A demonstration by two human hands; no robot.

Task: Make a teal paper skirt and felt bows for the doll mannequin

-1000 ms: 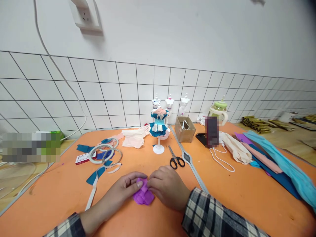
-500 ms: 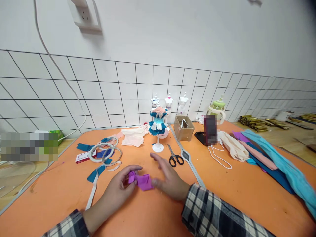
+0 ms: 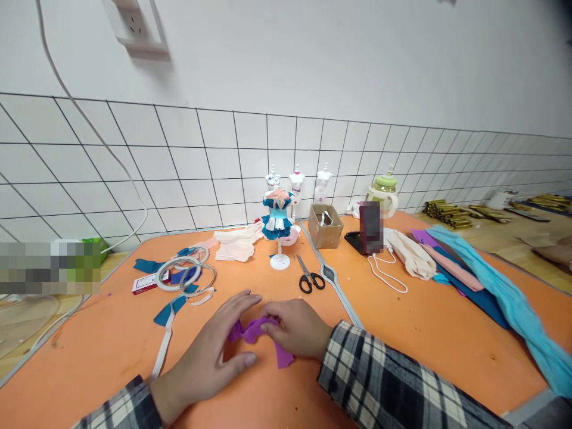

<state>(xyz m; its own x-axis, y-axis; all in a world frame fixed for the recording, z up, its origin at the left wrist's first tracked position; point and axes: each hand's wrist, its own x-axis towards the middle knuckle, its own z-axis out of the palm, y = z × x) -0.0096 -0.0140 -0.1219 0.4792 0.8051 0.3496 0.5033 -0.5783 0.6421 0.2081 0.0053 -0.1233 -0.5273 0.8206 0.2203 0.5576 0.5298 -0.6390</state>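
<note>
A crumpled strip of purple cloth lies between my hands above the orange mat. My right hand pinches it at the right part, and a loose flap hangs below the fingers. On the left, my left hand is open, thumb and fingers spread around the cloth's left end. Beyond the hands stands a small dress form in a teal and white dress with a pink top piece. Black-handled scissors lie right of its base, blades apart.
Tape rolls, teal scraps and a red-white box lie left. Behind are white dress forms and a cardboard box. A phone, a green-lidded bottle and long cloths are right.
My right hand has closed on the purple cloth. My left hand has let go and its fingers have spread. The cloth's right end now hangs lower. The view has shifted slightly right.
</note>
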